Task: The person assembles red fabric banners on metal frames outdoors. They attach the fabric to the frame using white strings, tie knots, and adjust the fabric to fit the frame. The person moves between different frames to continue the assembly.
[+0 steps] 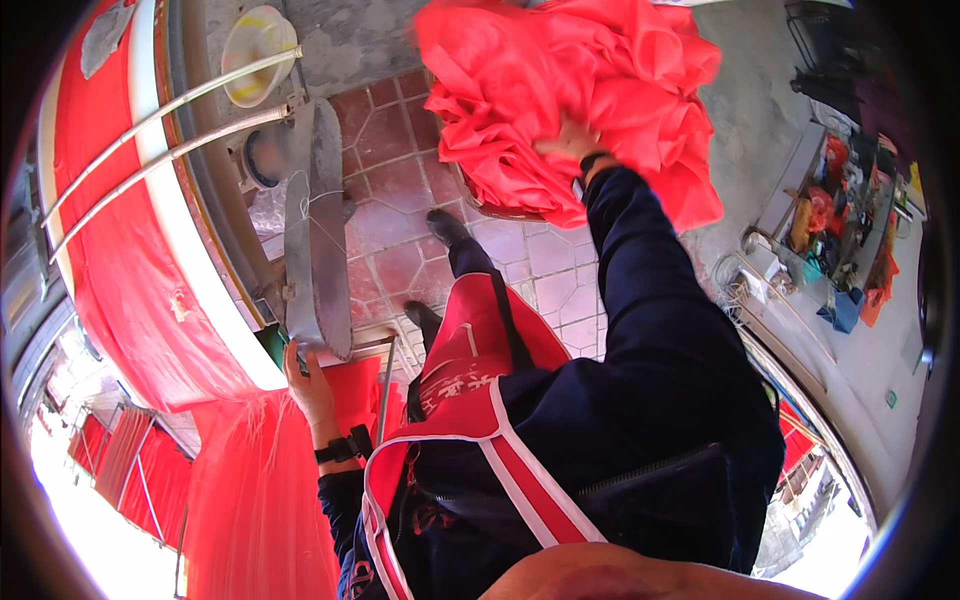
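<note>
Red heaped cloth (580,80) and a grey panel (325,225) flank tiled floor (390,225).

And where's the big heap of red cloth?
In the head view, the red cloth heap is at the top, right of centre, under the right hand, with tiled floor to its lower left.

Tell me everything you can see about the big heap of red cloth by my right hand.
The heap of red cloth is bright, with a slight sheen, and looks thin and smooth. It lies loosely bunched in many folds, ahead of the person, reaching the picture's top edge. The right hand touches it; whether the fingers grip it is unclear. A narrow brown edge shows beneath its near side, above the tiled floor.
</note>
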Demonstrator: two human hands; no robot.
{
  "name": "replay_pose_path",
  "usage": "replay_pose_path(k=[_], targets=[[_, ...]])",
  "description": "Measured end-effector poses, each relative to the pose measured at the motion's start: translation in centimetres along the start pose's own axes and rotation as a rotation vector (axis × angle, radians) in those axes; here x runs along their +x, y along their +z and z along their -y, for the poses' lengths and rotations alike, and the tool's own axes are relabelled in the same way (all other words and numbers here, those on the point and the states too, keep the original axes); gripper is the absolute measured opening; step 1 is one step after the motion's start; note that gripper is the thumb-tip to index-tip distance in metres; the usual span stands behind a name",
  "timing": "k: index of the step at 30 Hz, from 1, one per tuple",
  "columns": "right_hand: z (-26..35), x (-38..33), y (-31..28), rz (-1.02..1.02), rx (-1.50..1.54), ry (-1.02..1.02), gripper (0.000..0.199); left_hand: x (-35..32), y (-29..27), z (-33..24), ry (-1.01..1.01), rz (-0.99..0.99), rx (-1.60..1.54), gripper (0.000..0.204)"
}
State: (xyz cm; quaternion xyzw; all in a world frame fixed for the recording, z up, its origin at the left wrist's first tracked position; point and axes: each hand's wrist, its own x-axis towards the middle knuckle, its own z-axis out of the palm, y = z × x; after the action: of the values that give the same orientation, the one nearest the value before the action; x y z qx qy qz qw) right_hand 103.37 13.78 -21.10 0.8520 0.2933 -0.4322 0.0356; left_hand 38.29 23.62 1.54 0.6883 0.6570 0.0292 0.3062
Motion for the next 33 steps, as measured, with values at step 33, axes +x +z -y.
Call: replay_pose_path(k=[33], targets=[[-0.9, -2.3, 7.8, -0.052, -0.121, -0.472, 0.033, -4.2, -1.6, 1.3, 0.011, -0.154, -0.270, 0.046]])
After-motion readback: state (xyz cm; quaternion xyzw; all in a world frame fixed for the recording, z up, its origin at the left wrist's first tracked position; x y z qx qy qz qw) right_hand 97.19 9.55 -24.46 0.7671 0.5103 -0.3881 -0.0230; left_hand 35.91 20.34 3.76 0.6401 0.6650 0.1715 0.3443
